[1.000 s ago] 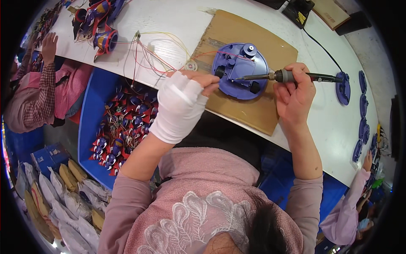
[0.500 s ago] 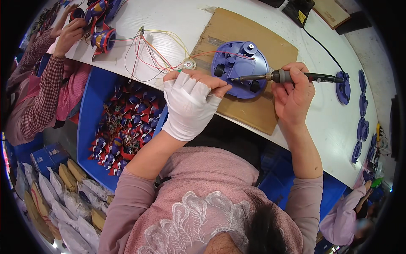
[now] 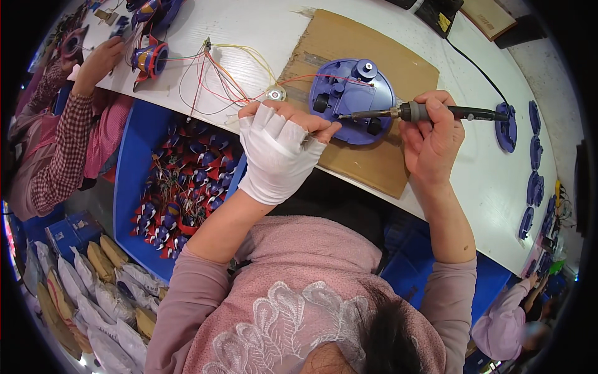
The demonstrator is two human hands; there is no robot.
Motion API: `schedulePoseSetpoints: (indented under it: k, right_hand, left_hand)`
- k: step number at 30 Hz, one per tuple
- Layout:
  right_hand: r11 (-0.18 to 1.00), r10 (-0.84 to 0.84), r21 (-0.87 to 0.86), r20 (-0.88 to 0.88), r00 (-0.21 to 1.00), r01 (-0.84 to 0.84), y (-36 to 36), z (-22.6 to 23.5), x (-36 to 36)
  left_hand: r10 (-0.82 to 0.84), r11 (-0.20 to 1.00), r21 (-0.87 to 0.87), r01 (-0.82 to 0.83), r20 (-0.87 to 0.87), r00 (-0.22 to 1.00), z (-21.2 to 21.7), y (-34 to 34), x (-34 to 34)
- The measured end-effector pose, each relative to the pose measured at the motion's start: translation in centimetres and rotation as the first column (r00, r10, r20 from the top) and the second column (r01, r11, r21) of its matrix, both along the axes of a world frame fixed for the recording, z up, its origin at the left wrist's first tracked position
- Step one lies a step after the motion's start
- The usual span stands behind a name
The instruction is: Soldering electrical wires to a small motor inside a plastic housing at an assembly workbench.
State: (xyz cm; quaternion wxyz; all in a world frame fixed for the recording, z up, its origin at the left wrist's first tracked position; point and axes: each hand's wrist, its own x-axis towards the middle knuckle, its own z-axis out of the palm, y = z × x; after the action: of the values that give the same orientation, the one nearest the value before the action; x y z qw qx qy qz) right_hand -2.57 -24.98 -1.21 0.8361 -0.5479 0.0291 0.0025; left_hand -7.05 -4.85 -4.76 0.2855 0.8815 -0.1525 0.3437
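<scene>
A soldering iron (image 3: 430, 113) is gripped in my right hand (image 3: 433, 134), its tip at the lower left part of a purple oval plastic base (image 3: 358, 134) with small black wheels. My left hand (image 3: 277, 146), in a white fingerless glove, is closed at the left edge of that base, thumb and finger pinched together near the iron's tip. What lies in the pinch is too small to make out. Beside the gloved fingers rests a small round speaker (image 3: 275, 93). Thin coloured wires (image 3: 227, 81) run from it, and a red one reaches onto the base.
Brown cardboard (image 3: 405, 62) lies under the base. More purple plastic parts (image 3: 534, 153) line the table's right side, with the iron's black cord (image 3: 476, 75) behind. A blue bin (image 3: 134, 187) of red and purple parts stands lower left. A co-worker's hand (image 3: 103, 59) is at the upper left.
The purple base and speaker have shifted slightly left. Both my hands stay almost in place. The co-worker's hands at the left have moved apart.
</scene>
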Motion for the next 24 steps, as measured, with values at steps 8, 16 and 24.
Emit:
schedulePoseSetpoints:
  k: [8,16,24]
  right_hand:
    - [0.999,-0.031,-0.009,-0.055,0.998,0.03,0.12,0.31,0.58]
    - [1.0,-0.015,-0.009,-0.057,0.998,0.014,0.21,0.19,0.62]
    - [1.0,0.0,0.003,-0.031,1.0,0.0,-0.05,-0.14,-0.05]
  left_hand:
    - [0.0,1.0,-0.008,0.0,-0.016,1.0,0.23,-0.04,0.66]
    - [-0.013,0.999,-0.037,0.012,-0.014,1.0,0.08,-0.07,0.89]
    - [-0.009,1.0,-0.023,0.01,0.021,1.0,-0.08,-0.14,0.31]
